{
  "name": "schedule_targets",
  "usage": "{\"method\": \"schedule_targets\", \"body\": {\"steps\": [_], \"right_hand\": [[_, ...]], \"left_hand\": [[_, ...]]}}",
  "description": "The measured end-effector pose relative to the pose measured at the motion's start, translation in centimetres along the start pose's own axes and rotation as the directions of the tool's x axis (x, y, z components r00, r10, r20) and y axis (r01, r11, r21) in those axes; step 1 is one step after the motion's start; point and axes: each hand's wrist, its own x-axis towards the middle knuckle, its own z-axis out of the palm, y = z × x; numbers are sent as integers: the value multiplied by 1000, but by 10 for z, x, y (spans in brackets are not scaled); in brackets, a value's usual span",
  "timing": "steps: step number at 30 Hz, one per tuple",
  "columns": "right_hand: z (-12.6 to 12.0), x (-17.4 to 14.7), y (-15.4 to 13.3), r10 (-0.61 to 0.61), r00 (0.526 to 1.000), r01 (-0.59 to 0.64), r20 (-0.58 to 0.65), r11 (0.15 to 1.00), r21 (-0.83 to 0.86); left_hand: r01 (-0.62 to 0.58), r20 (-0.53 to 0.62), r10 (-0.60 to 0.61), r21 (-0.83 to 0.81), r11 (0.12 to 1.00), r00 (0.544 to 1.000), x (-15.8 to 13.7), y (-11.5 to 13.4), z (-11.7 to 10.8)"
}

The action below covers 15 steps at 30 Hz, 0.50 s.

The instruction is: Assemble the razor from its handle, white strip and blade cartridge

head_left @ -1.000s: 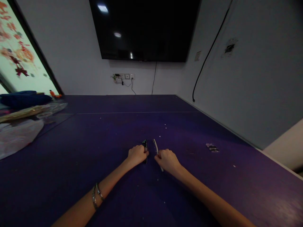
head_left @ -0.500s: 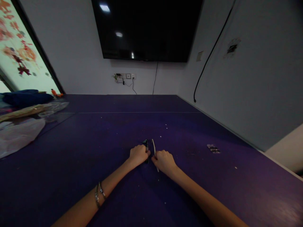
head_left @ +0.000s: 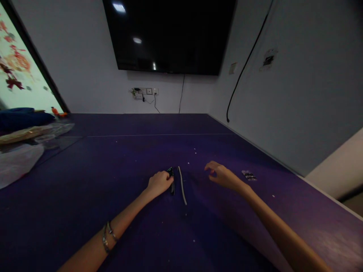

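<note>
My left hand [head_left: 160, 184] is closed around a narrow dark tool [head_left: 172, 189] whose far end has a greenish tint; the fingers hide much of it, and its exact kind does not show. Just right of the tool, a short grey length of cable [head_left: 182, 187] lies on the purple surface, slightly curved and touched by neither hand. Farther right, my right hand [head_left: 222, 175] hovers over the surface with its fingers curled but apart, holding nothing. The thing nearest to it on that side is a small clear packet [head_left: 249, 175] with dark pieces inside.
Plastic bags [head_left: 21, 162] and dark blue cloth [head_left: 25, 119] are piled at the left edge. White specks dot the purple tabletop [head_left: 113, 158]. Behind it, a wall carries a television [head_left: 170, 34] and sockets [head_left: 149, 91]. A black cable [head_left: 246, 64] hangs along the right wall.
My right hand has let go of the grey cable and moved right, its fingers spreading. The cable now rests on the surface. My left hand keeps its hold, and the view has turned slightly right.
</note>
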Motion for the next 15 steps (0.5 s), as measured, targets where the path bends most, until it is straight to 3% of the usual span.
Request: {"method": "schedule_targets", "body": {"steps": [4, 8, 11, 15], "right_hand": [[-43, -24, 81, 100, 994, -96, 38, 989, -111], [-66, -52, 147, 202, 972, -179, 123, 968, -176], [-71, -68, 172, 187, 960, -157, 210, 976, -152], [-68, -74, 177, 161, 955, -136, 251, 984, -113]], "left_hand": [[-30, -6, 30, -65, 997, 1000, -1, 1, -8], [-79, -23, 77, -111, 991, 997, -4, 5, -13], [-78, -38, 74, -134, 988, 997, -3, 4, -17], [-87, -33, 83, -169, 982, 996, 1, -1, -19]]}}
